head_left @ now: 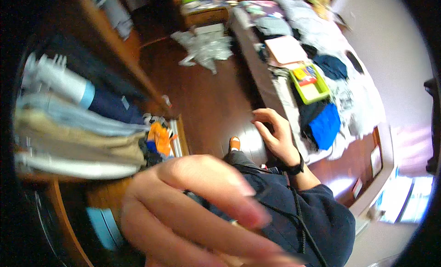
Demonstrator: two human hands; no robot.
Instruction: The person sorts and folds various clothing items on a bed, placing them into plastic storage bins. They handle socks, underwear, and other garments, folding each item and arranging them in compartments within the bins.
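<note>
My left hand point(170, 202) is large and close in the foreground, its fingers loosely bent with a gap between them. Nothing shows in its grip, though part of the hand runs out of the lower edge and the tips are blurred. My right hand point(279, 137) hovers in front of my body beside the bed edge, a dark band point(297, 165) on its wrist. Its thumb and forefinger are apart with nothing between them. The bed point(363, 90) carries a green plastic basket point(311, 100) with small packages in it, a bright blue cloth point(326, 127) and a pale pink flat box point(284, 50).
To the left an open wardrobe holds hanging trousers point(78, 140), with an orange item point(159, 138) near its front edge. Crumpled clear plastic point(209, 48) lies on the dark wooden floor point(202, 99) before a nightstand point(206, 16). My slippered foot point(234, 143) stands on the floor.
</note>
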